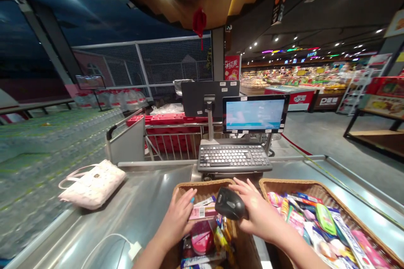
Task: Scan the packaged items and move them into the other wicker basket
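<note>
The right hand (252, 207) has a black scanner (229, 204) in its grasp, head pointing left. Just left of that grip, the left hand (179, 215) curves loosely beside a pink box (205, 212); whether it grips the box I cannot tell. Below both lies a wicker basket (205, 183) of packets; beyond the grip stand a keyboard (233, 156), then a lit screen (255, 114).

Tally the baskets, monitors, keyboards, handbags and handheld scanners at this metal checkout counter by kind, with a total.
Brown rectangular wicker baskets: 2
Black flat rectangular monitors, one seen from behind and one lit: 2
Black handheld plastic scanner: 1
Dark rectangular keyboard with pale keys: 1
Pale soft-sided handbag: 1
Total: 7
</note>
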{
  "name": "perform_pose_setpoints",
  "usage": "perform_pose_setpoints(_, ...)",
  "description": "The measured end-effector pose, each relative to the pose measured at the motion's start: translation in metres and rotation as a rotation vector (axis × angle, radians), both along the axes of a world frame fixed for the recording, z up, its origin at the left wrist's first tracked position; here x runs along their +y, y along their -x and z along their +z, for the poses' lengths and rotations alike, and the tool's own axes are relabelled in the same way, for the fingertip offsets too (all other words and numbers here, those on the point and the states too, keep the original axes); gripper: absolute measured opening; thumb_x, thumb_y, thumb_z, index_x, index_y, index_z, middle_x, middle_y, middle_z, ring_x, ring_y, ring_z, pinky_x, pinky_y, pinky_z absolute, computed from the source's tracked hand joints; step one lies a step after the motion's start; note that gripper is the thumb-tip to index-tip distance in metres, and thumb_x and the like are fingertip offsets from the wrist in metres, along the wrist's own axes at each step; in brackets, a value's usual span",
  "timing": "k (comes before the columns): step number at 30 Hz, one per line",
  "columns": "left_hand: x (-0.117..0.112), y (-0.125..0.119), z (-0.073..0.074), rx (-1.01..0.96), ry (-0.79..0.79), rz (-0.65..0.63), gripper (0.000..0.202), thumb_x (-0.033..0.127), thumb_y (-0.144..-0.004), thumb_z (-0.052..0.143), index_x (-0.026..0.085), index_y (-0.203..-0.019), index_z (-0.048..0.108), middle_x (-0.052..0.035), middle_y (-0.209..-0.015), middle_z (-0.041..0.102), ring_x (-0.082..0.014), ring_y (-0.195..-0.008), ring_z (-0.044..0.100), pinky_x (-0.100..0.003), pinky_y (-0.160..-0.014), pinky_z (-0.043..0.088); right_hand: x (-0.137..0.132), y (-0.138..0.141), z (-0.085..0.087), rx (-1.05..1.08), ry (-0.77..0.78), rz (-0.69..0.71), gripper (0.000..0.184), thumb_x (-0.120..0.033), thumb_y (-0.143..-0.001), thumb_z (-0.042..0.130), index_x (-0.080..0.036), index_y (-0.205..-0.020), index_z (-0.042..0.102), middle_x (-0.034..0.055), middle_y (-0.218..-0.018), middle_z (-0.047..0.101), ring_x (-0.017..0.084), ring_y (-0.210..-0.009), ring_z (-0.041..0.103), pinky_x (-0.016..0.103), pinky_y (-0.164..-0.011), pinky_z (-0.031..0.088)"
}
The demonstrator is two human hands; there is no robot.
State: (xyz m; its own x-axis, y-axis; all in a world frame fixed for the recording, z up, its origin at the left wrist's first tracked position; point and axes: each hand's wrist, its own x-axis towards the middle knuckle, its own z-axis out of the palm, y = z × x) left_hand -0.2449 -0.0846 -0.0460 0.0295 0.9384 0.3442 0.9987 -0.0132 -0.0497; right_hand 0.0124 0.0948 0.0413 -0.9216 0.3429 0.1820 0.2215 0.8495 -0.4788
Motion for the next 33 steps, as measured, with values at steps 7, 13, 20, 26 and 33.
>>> perform_pose_setpoints(7,-0.014,-0.003,-0.008,-0.13,0.28,-0.044,0.035,0.014,-0.071,0.059,0.02,-0.105,0.06,-0.0132,-0.146,0.051,-0.0293,-0.141,0.039,-0.062,-0.12,0.01,-0.01,0.01,-0.001,-0.01,0.023,0.076,0.059,-0.014,-0.063,0.056,-0.024,-0.12,0.066,0.0081,-0.138,0.058,0.033,-0.144,0.033,0.06,-0.119,0.014)
perform_pose_setpoints(13,-0.008,0.0,-0.014,-0.209,0.434,-0.027,0.041,0.037,-0.07,0.072,0.022,-0.107,0.066,-0.0133,-0.15,0.046,-0.0364,-0.143,0.033,-0.067,-0.117,0.009,-0.012,0.01,-0.007,-0.032,0.12,0.112,0.067,-0.016,-0.057,0.06,-0.019,-0.124,0.063,0.0118,-0.132,0.062,0.035,-0.143,0.035,0.058,-0.12,0.011)
perform_pose_setpoints(20,0.046,-0.006,-0.011,-0.185,0.27,-0.13,0.044,0.043,-0.081,0.067,0.027,-0.122,0.06,-0.0155,-0.154,0.037,-0.0353,-0.142,0.035,-0.067,-0.115,0.019,0.007,-0.036,0.01,0.024,0.108,-0.063,0.064,-0.014,-0.06,0.06,-0.024,-0.124,0.063,0.0085,-0.131,0.063,0.034,-0.139,0.041,0.059,-0.119,0.019)
perform_pose_setpoints(26,0.149,-0.08,0.01,-0.171,0.065,-0.316,0.029,0.032,-0.083,0.066,0.023,-0.11,0.064,-0.0155,-0.151,0.043,-0.0329,-0.139,0.04,-0.065,-0.115,0.022,0.046,-0.113,0.029,0.123,-0.009,-0.323,0.071,-0.013,-0.066,0.061,-0.022,-0.136,0.053,0.0103,-0.136,0.059,0.032,-0.136,0.044,0.054,-0.118,0.028)
perform_pose_setpoints(33,0.251,-0.193,-0.008,-0.203,0.147,-0.438,0.031,0.03,-0.082,0.064,0.023,-0.113,0.063,-0.015,-0.152,0.041,-0.0332,-0.141,0.036,-0.067,-0.114,0.019,0.08,-0.18,0.034,0.166,-0.096,-0.451,0.067,-0.008,-0.062,0.057,-0.021,-0.128,0.06,0.0088,-0.135,0.061,0.031,-0.132,0.049,0.051,-0.116,0.033)
